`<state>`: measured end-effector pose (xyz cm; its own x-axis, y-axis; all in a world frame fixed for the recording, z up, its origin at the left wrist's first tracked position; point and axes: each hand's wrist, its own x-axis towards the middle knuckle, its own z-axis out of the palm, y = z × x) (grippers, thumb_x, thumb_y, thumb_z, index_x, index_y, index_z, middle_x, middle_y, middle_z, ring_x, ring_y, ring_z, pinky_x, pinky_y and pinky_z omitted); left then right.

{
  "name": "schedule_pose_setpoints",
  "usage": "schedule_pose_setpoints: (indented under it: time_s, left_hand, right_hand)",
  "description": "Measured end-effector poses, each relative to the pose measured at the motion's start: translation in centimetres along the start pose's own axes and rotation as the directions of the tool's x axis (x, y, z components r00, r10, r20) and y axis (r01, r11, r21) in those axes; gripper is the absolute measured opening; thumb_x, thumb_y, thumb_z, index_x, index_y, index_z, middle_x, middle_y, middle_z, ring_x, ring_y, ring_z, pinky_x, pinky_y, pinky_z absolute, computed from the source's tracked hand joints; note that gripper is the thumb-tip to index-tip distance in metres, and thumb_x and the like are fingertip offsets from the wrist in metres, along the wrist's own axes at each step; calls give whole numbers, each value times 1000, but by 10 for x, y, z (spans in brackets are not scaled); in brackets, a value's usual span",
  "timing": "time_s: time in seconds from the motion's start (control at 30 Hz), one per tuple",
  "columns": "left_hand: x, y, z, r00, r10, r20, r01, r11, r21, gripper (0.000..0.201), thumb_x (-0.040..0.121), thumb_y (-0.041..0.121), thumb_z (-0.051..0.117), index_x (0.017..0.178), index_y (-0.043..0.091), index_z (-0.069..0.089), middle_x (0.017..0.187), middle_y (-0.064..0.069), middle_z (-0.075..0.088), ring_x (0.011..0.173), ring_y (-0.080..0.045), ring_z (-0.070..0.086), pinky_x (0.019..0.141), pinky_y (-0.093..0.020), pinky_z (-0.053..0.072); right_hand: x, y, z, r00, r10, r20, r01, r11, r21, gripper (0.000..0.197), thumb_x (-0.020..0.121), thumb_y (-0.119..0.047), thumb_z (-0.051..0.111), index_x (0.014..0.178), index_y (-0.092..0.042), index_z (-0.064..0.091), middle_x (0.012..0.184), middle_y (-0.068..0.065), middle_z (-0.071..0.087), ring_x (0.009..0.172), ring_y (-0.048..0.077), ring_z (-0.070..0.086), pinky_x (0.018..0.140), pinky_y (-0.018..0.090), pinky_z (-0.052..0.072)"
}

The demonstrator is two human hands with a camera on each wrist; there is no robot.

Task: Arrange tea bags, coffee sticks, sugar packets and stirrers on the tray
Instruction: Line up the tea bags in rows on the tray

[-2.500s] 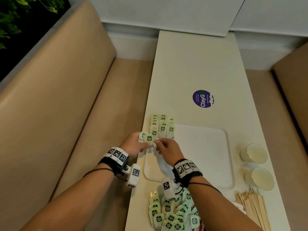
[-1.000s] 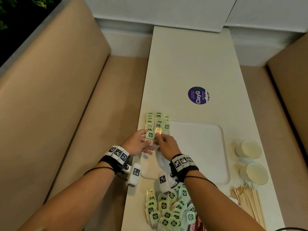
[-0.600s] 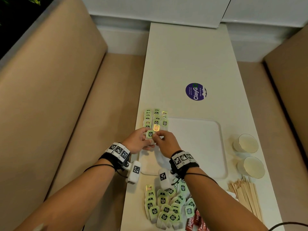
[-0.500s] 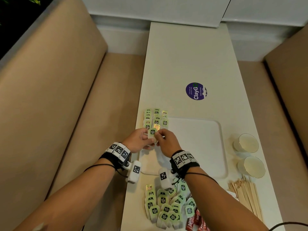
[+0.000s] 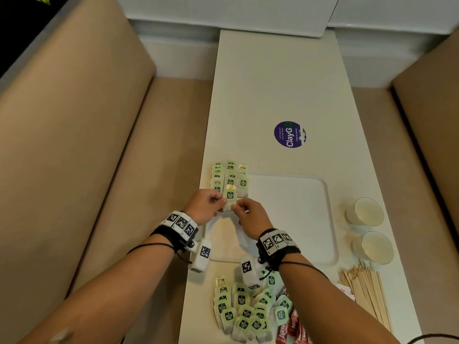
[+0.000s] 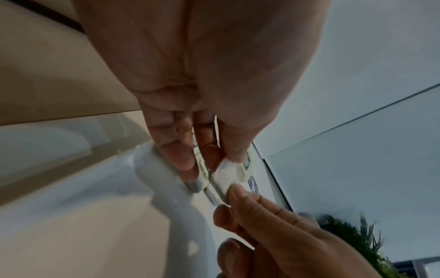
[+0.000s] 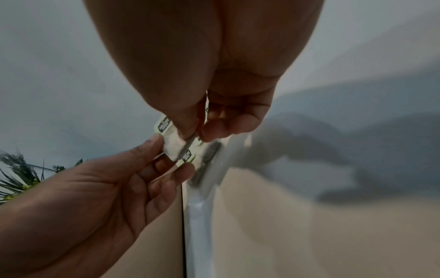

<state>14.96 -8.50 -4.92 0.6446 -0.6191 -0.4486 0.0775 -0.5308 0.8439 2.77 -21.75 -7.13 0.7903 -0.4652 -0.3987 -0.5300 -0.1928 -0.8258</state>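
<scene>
At the tray's (image 5: 310, 219) 9 o'clock edge, left hand (image 5: 206, 206) and right hand (image 5: 252, 217) both pinch one tea bag (image 5: 229, 196), just below the arranged tea bag rows (image 5: 229, 176).

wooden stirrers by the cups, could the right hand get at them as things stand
Probably not at once. The right hand is pinching a tea bag together with the left hand at the tray's far left. The wooden stirrers lie uncovered beside that forearm, so once it lets go the way looks free.
</scene>
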Motion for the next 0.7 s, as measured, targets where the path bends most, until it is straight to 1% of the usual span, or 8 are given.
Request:
schedule_pose_setpoints:
  time_s: [0.1,0.17,0.27,0.37,0.53,0.57,0.63,0.7]
  left_hand:
    - [5,-1,0,998,61,-28,-57,991,122,11,91,16,72,81,21,72,77,3,72,69,-11,64,69,-26,55]
    - [8,-2,0,997,69,-31,-63,985,158,12,86,11,75,87,23,73,80,3,72,72,-10,64,73,-27,57]
    - [13,0,0,996,85,-19,-77,957,280,26,83,5,74,101,23,69,84,2,66,74,-11,60,74,-26,52]
    - [19,5,0,992,124,38,-127,887,444,36,82,8,76,113,23,66,86,5,63,79,-15,60,77,-29,51]
    - [27,15,6,985,156,78,-172,787,593,40,83,14,75,119,22,62,88,6,58,81,-17,58,75,-34,52]
    - [29,16,7,983,161,85,-179,772,610,41,83,14,75,121,23,61,90,6,57,81,-17,58,75,-34,51]
    - [31,19,9,981,169,95,-190,748,636,40,85,16,74,122,23,60,93,5,56,83,-19,58,73,-33,49]
    - [33,20,11,979,178,100,-199,728,656,38,86,20,73,122,23,59,93,5,54,85,-20,58,72,-33,47]
  right_hand:
    - [7,0,-9,997,41,-62,-40,999,9,15,100,-27,61,100,-16,70,89,-2,70,78,16,62,82,42,56]
    - [13,0,-16,988,81,-129,-81,997,5,15,99,-26,62,100,-15,71,90,-1,71,81,17,64,79,36,54]
    - [20,3,-21,968,162,-194,-168,986,-14,18,97,-25,62,92,-12,74,82,-1,69,76,16,61,70,25,43]
    - [21,7,-18,951,233,-205,-242,970,-18,20,94,-26,63,89,-13,77,81,1,72,77,17,64,69,23,43]
    - [24,7,-14,942,249,-226,-267,962,-55,21,92,-30,63,86,-14,74,82,1,71,81,20,65,68,24,44]
    - [25,6,-14,940,253,-227,-273,960,-57,20,91,-32,64,90,-15,73,87,0,72,85,21,66,71,26,47]
    - [25,7,-14,942,253,-219,-276,958,-80,23,90,-34,66,103,-16,70,102,0,71,96,21,65,84,31,52]
    - [24,7,-14,947,246,-208,-272,957,-104,29,89,-33,68,111,-15,66,108,2,68,102,22,64,90,33,52]
